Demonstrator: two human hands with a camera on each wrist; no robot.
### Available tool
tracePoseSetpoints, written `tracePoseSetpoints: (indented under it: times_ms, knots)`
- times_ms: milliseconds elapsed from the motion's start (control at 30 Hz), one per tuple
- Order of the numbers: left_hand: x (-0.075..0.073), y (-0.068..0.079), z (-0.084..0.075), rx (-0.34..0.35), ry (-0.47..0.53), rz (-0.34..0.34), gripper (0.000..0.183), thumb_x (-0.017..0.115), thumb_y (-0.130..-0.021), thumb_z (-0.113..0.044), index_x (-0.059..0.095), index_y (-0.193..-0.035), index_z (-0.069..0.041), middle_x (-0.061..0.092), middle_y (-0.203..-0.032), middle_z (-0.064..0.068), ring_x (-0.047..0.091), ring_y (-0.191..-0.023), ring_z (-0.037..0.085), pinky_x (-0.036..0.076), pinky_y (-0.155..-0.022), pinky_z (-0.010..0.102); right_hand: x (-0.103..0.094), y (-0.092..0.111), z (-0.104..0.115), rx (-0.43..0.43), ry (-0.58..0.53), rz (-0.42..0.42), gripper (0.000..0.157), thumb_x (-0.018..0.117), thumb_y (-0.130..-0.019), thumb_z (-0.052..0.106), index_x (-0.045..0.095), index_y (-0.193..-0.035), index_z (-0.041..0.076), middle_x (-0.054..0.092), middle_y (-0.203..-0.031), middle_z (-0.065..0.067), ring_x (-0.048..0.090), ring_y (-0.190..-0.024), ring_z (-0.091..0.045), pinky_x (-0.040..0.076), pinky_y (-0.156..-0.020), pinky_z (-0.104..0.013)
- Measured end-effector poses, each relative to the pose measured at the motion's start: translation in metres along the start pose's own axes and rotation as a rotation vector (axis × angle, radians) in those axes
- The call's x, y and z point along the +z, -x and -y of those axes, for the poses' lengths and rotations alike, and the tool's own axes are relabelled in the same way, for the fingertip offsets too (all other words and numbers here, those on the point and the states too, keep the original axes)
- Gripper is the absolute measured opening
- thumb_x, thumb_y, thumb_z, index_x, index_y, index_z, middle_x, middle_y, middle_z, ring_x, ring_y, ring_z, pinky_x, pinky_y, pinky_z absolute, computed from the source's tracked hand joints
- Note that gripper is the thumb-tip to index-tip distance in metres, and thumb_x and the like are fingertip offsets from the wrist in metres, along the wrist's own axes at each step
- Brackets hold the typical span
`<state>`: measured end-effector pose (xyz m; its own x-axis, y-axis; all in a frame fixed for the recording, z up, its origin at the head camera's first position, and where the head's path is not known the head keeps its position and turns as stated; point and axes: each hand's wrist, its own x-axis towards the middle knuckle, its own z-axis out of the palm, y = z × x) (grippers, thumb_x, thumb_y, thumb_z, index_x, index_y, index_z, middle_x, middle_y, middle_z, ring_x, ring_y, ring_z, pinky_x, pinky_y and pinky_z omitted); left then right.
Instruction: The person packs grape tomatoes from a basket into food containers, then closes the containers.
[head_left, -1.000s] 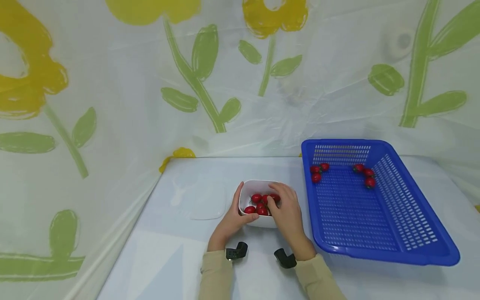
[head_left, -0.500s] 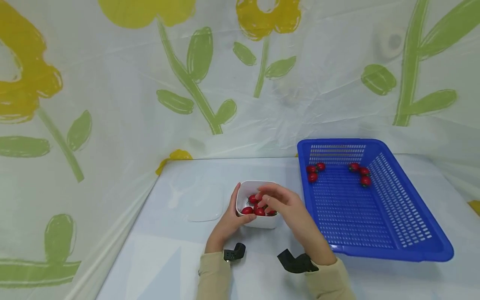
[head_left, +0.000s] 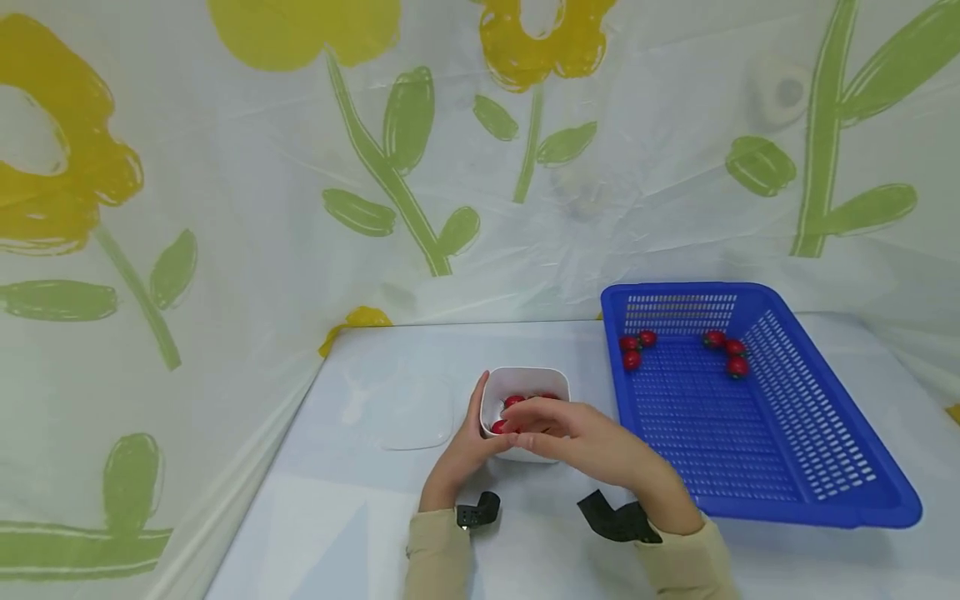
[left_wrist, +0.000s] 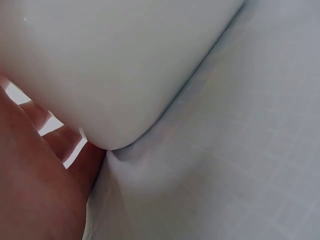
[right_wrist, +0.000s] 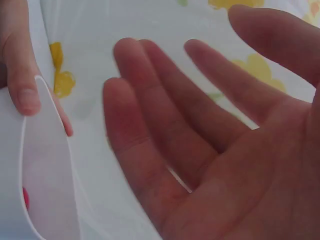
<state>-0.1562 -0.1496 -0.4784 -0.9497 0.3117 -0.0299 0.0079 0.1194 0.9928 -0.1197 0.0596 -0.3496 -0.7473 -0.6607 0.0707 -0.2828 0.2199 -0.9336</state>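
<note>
A small white square bowl stands on the table with several red cherry tomatoes inside. My left hand grips its left side, thumb at the near rim and fingers along the outer wall. In the left wrist view, those fingers lie against the white wall low near the table. Over the near right part of the bowl hovers my right hand, hiding some of the tomatoes. The right wrist view shows its fingers loosely extended and spread, with nothing in them.
A large blue slotted basket stands to the right, holding two small groups of cherry tomatoes at its far end. A clear flat lid lies left of the bowl. Behind the table hangs a flower-print curtain.
My right hand has lifted its fingertips out of the bowl, turned sideways and shifted toward the near rim. My left hand keeps its grip on the bowl.
</note>
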Motion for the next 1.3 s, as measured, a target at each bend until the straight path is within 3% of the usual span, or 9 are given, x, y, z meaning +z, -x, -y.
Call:
tracePoseSetpoints:
  times_ms: [167, 467, 633, 833, 1000, 1167, 1300]
  knots:
    - [0.000, 0.000, 0.002, -0.010, 0.012, 0.001, 0.091, 0.069, -0.076, -0.031, 0.005, -0.137, -0.048, 0.027, -0.137, -0.005, 0.035, -0.119, 0.020, 0.039, -0.092, 0.038, -0.012, 0.003, 0.008, -0.037, 0.120, -0.023, 0.025, 0.052, -0.090, 0.031, 0.056, -0.114, 0.025, 0.059, -0.105, 0.005, 0.054, -0.095, -0.010, 0.045, -0.082, -0.032]
    - [-0.001, -0.002, -0.001, -0.011, -0.012, -0.023, 0.090, 0.069, -0.075, -0.024, 0.007, -0.138, -0.046, 0.025, -0.140, -0.002, 0.028, -0.124, 0.023, 0.036, -0.093, 0.044, -0.043, 0.006, 0.010, -0.058, 0.304, -0.238, 0.023, 0.052, -0.089, 0.033, 0.059, -0.110, 0.027, 0.061, -0.099, 0.011, 0.057, -0.085, -0.006, 0.049, -0.071, -0.029]
    - [0.001, -0.004, -0.001, 0.020, 0.018, -0.016, 0.090, 0.069, -0.076, -0.023, 0.008, -0.139, -0.044, 0.026, -0.139, -0.002, 0.028, -0.124, 0.023, 0.037, -0.093, 0.043, -0.059, 0.008, 0.003, -0.052, 0.375, -0.251, 0.022, 0.054, -0.089, 0.033, 0.059, -0.109, 0.028, 0.060, -0.097, 0.013, 0.058, -0.082, -0.006, 0.049, -0.069, -0.027]
    - [0.001, 0.002, -0.010, -0.009, 0.024, -0.009, 0.092, 0.068, -0.076, -0.019, 0.006, -0.140, -0.041, 0.021, -0.142, 0.000, 0.025, -0.126, 0.024, 0.032, -0.096, 0.045, -0.084, 0.003, -0.019, -0.004, 0.253, -0.222, 0.025, 0.054, -0.089, 0.029, 0.057, -0.113, 0.023, 0.060, -0.097, 0.005, 0.059, -0.082, -0.012, 0.050, -0.071, -0.030]
    - [0.001, 0.004, -0.017, -0.016, 0.068, 0.000, 0.093, 0.068, -0.076, -0.016, 0.005, -0.142, -0.037, 0.020, -0.143, 0.005, 0.022, -0.127, 0.028, 0.030, -0.098, 0.046, -0.110, 0.001, -0.045, 0.058, 0.118, -0.281, 0.030, 0.055, -0.088, 0.030, 0.056, -0.115, 0.016, 0.059, -0.101, -0.007, 0.058, -0.084, -0.022, 0.050, -0.069, -0.034]
    - [0.002, 0.006, -0.022, -0.016, 0.074, 0.010, 0.093, 0.068, -0.077, -0.016, 0.005, -0.142, -0.035, 0.019, -0.143, 0.007, 0.020, -0.128, 0.029, 0.028, -0.099, 0.045, -0.130, 0.006, -0.064, 0.158, 0.075, -0.337, 0.043, 0.055, -0.087, 0.034, 0.051, -0.122, 0.009, 0.056, -0.109, -0.014, 0.056, -0.092, -0.030, 0.049, -0.071, -0.034]
    - [0.002, 0.006, -0.025, -0.014, 0.058, 0.016, 0.094, 0.068, -0.077, -0.017, 0.003, -0.143, -0.032, 0.018, -0.144, 0.009, 0.021, -0.128, 0.031, 0.029, -0.099, 0.046, -0.140, 0.010, -0.074, 0.206, 0.065, -0.328, 0.047, 0.056, -0.087, 0.034, 0.048, -0.125, 0.008, 0.053, -0.114, -0.017, 0.054, -0.096, -0.034, 0.049, -0.071, -0.033]
